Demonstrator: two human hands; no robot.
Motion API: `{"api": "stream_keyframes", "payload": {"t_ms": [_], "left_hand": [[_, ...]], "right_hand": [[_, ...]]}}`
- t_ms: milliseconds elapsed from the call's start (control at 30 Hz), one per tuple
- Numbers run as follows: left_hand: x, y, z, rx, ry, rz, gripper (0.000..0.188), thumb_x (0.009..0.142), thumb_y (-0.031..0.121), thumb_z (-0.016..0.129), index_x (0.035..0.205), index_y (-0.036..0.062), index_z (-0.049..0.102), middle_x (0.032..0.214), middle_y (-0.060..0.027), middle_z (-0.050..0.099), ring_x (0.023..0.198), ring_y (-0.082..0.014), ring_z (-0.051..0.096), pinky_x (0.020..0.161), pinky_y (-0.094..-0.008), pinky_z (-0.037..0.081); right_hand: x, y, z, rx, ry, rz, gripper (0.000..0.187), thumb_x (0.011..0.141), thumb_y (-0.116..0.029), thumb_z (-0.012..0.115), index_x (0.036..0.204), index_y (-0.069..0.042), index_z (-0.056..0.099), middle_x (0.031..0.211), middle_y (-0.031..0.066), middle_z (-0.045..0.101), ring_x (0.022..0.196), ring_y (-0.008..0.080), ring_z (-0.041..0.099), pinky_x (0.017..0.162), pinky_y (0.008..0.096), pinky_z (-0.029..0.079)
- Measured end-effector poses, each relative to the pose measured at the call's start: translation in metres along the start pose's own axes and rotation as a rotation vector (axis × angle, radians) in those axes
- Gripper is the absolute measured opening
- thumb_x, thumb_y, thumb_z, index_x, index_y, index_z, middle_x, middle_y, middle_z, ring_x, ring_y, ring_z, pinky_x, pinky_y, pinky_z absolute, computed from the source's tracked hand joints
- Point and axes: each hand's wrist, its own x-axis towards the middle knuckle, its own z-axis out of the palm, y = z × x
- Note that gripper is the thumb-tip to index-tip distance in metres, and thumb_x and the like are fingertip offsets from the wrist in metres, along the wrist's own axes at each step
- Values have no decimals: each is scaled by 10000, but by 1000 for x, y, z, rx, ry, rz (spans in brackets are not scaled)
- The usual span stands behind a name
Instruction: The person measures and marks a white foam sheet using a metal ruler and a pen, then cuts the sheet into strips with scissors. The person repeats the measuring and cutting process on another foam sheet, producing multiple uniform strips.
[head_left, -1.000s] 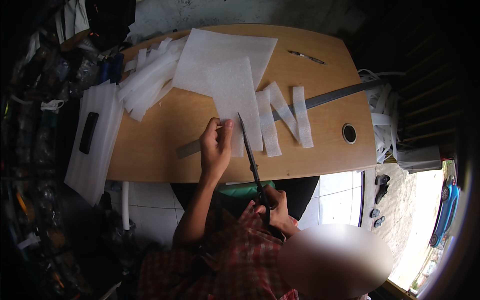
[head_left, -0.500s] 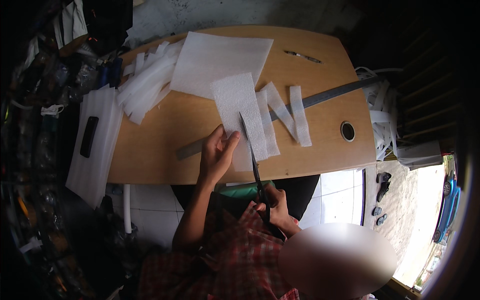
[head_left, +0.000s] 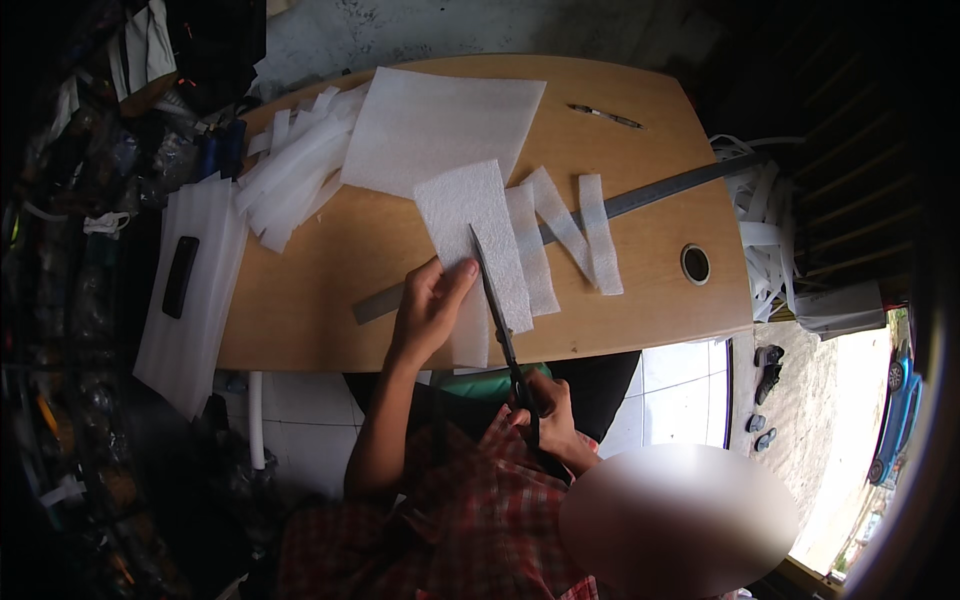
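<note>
While the left hand (head_left: 428,308) pins the foam sheet (head_left: 478,225) flat-fingered, right hand (head_left: 545,415) closed around scissors (head_left: 497,310).

The right hand (head_left: 545,415) closes over the handles of the scissors (head_left: 497,300), so the grips themselves are hidden and how the fingers sit in them cannot be told; the long metal ruler (head_left: 640,200) runs under the white foam sheet (head_left: 478,235) and the cut strips (head_left: 575,235), its middle covered. The clutter along the dark left edge is too dim to name; the small slim tool (head_left: 605,116) at the table's far side is too small to identify.
</note>
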Motion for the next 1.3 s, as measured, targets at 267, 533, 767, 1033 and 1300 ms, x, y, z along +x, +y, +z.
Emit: {"api": "stream_keyframes", "payload": {"t_ms": [267,533,767,1033,1300], "left_hand": [[4,9,-5,-42,171,37,293,951,305,553,818,45,561,631,70,435,550,-19,361,479,-223,281],[1,11,-6,50,81,33,324,964,302,536,775,38,536,608,76,391,560,-22,336,492,-229,272],[4,20,-12,-12,59,-69,311,959,261,550,743,38,536,606,72,397,560,-22,332,498,-235,268],[13,12,-14,57,174,127,287,968,233,537,818,-9,575,636,65,451,589,-23,348,518,-221,289],[7,10,-20,77,68,51,288,968,251,538,959,-24,625,821,15,595,746,-38,476,665,-204,391]], "right_hand": [[-1,-3,0,-30,-26,-27,718,634,-720,683,754,-31,517,600,-1,509,524,66,445,465,250,326],[1,-2,2,32,-29,-53,619,635,-584,780,765,-27,544,598,36,501,511,111,440,475,280,363],[4,-2,2,15,-4,-57,662,624,-647,749,736,-36,521,592,-8,495,517,73,430,463,254,320],[6,-6,-5,-59,-72,-73,603,643,-544,801,764,-15,540,587,83,487,498,171,440,484,325,386],[8,-9,1,-7,-61,-65,618,649,-578,777,763,-20,536,597,77,489,513,148,437,482,310,370]]}}
